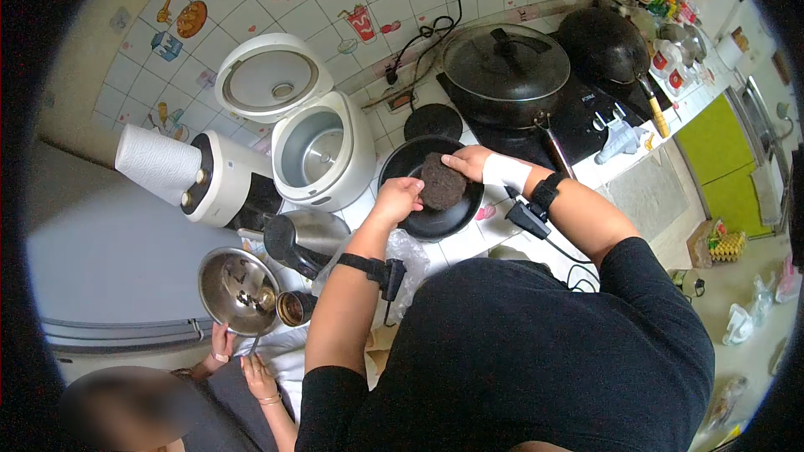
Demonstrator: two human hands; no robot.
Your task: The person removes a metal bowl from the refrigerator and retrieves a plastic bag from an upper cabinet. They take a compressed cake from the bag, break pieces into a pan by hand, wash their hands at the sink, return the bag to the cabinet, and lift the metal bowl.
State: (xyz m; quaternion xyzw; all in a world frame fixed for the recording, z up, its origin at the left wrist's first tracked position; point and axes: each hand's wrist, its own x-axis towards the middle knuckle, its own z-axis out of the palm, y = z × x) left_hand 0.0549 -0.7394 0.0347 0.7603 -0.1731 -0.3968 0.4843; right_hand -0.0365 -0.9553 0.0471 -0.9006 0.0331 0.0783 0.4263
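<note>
A dark brown, rough-textured round piece [442, 182] is held up over a black pan [435, 224] near the middle of the counter. My left hand [399, 200] pinches its left edge. On its upper right edge, my right hand [471, 164] grips it between thumb and fingers. The pan's inside is partly hidden by the piece and my hands. Left of the pan, an open white rice cooker [356, 151] shows its bare inner pot. A crumpled clear plastic bag [406, 259] lies below my left hand.
A lidded wok [507, 63] and a second wok [603, 43] stand on the black stove. At the lower left, another person's hands [260, 378] are near a steel bowl [239, 291] and a small tin [295, 308]. A steel kettle [308, 238] is between them and the rice cooker.
</note>
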